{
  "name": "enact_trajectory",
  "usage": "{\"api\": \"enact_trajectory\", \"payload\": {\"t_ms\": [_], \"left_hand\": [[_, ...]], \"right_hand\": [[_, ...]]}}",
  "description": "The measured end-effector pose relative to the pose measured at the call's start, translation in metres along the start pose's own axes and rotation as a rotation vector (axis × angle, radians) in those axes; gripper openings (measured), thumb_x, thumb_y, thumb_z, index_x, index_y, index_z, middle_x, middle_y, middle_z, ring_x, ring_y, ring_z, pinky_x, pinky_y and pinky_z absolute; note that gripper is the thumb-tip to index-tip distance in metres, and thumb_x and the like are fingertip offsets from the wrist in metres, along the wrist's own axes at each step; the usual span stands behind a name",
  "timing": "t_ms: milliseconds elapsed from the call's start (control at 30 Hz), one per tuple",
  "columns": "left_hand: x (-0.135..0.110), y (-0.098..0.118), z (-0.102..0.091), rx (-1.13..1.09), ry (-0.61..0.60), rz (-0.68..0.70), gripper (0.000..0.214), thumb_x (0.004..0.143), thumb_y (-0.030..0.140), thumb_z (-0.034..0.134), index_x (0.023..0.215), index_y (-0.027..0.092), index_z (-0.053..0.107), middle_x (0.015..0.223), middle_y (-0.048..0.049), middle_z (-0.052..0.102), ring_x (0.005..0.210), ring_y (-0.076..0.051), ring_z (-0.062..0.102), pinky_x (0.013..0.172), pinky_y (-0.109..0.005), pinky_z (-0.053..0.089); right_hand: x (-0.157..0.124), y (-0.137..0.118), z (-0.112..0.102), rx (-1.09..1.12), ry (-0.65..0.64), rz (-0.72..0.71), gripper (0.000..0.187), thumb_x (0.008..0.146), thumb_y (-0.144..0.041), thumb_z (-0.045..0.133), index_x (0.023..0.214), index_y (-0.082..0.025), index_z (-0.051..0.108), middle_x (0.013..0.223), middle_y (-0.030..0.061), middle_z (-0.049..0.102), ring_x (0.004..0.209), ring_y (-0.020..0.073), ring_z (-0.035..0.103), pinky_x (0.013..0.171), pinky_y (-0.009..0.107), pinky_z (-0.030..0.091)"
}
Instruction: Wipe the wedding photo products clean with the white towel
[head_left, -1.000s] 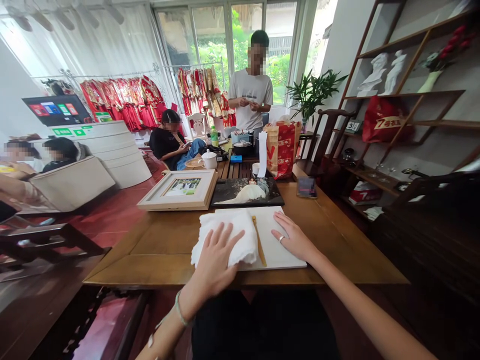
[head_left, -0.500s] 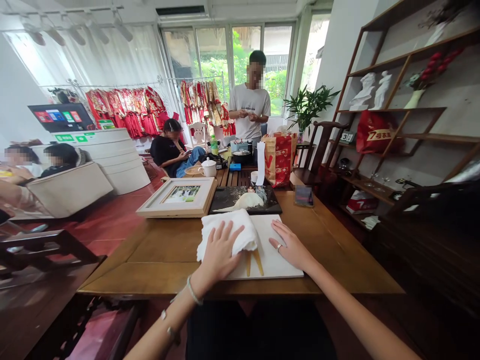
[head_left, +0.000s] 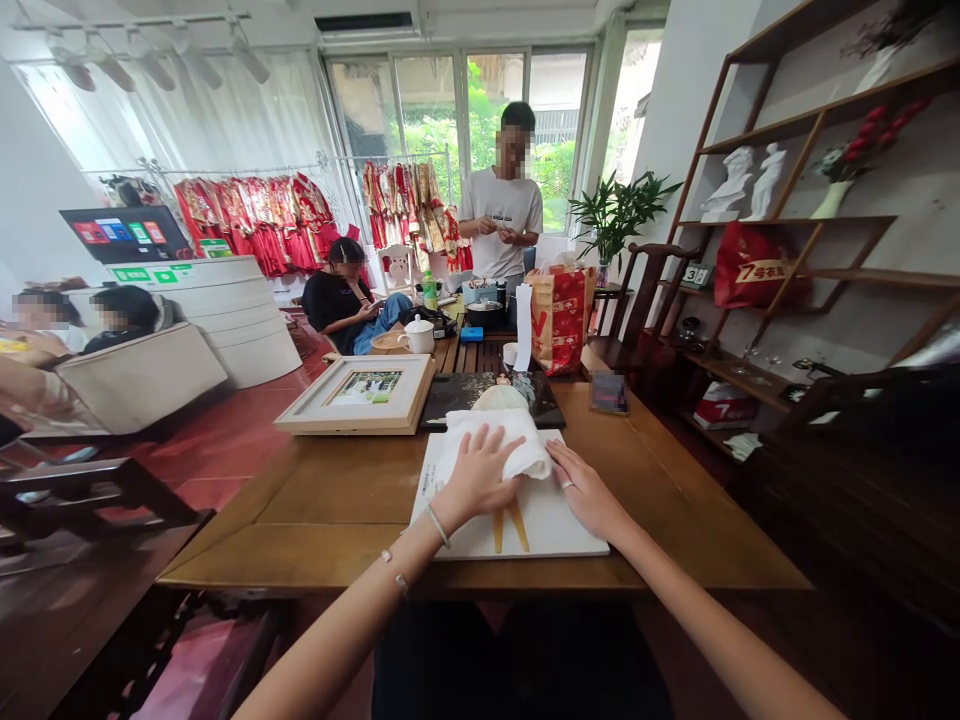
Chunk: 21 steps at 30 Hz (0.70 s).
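Note:
A white flat board (head_left: 555, 525) with gold strokes lies on the wooden table (head_left: 330, 500) in front of me. A folded white cloth (head_left: 517, 440) rests on its far part. My left hand (head_left: 480, 475) presses flat on the cloth, fingers spread. My right hand (head_left: 589, 490), wearing a ring, lies flat and open on the board, its fingertips touching the cloth's right edge.
Beyond the board lie a dark picture panel (head_left: 491, 395) and a light wooden framed photo (head_left: 360, 392). A red paper bag (head_left: 561, 318) and tea things stand further back. One person stands by the window, others sit at left. Shelves (head_left: 795, 270) line the right wall.
My left hand has slid the cloth to the right and further away across the board, uncovering the board's left part. My right hand stays on the board, now touching the cloth.

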<state>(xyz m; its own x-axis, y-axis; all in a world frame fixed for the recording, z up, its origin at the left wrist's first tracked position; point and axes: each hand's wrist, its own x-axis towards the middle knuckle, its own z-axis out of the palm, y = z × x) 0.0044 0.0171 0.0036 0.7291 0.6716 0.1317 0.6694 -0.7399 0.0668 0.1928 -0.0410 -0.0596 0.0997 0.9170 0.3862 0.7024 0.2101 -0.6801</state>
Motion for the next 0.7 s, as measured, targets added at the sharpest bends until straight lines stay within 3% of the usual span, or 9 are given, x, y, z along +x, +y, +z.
{"api": "enact_trajectory", "payload": {"t_ms": [200,333,500,700], "left_hand": [[0.019,0.009,0.010,0.032,0.047,0.085,0.058,0.084,0.047,0.047,0.138,0.027,0.035,0.143,-0.0091,0.033,0.132,-0.035,0.023,0.104,-0.055,0.018],[0.015,0.014,0.012,0.048,0.050,0.088,0.057,0.083,0.046,0.050,0.135,0.026,0.039,0.143,-0.0099,0.033,0.132,-0.035,0.022,0.104,-0.056,0.016],[-0.024,0.033,0.012,0.013,0.041,0.057,0.062,0.079,0.042,0.054,0.136,0.024,0.038,0.145,-0.0115,0.028,0.134,-0.036,0.014,0.106,-0.058,0.008],[-0.088,0.066,0.007,-0.102,-0.028,0.060,0.077,0.073,0.046,0.056,0.142,0.025,0.027,0.151,-0.0098,0.011,0.136,-0.037,-0.005,0.106,-0.060,-0.006]], "right_hand": [[-0.001,0.011,0.013,0.031,0.084,0.061,0.062,0.073,-0.008,0.038,0.134,-0.020,0.042,0.140,0.0068,0.045,0.132,0.0242,0.035,0.111,0.049,0.024],[-0.002,0.012,0.014,0.066,0.102,0.053,0.062,0.073,-0.009,0.041,0.133,-0.024,0.042,0.139,0.0048,0.046,0.132,0.0237,0.036,0.111,0.048,0.024],[-0.001,0.008,0.008,0.087,0.034,-0.059,0.052,0.077,-0.019,0.050,0.129,-0.021,0.048,0.140,0.0088,0.044,0.134,0.0258,0.031,0.110,0.047,0.028],[-0.001,0.006,0.002,0.040,0.024,-0.026,0.041,0.086,-0.026,0.040,0.123,-0.018,0.056,0.136,0.0102,0.049,0.131,0.0238,0.038,0.109,0.048,0.030]]}}
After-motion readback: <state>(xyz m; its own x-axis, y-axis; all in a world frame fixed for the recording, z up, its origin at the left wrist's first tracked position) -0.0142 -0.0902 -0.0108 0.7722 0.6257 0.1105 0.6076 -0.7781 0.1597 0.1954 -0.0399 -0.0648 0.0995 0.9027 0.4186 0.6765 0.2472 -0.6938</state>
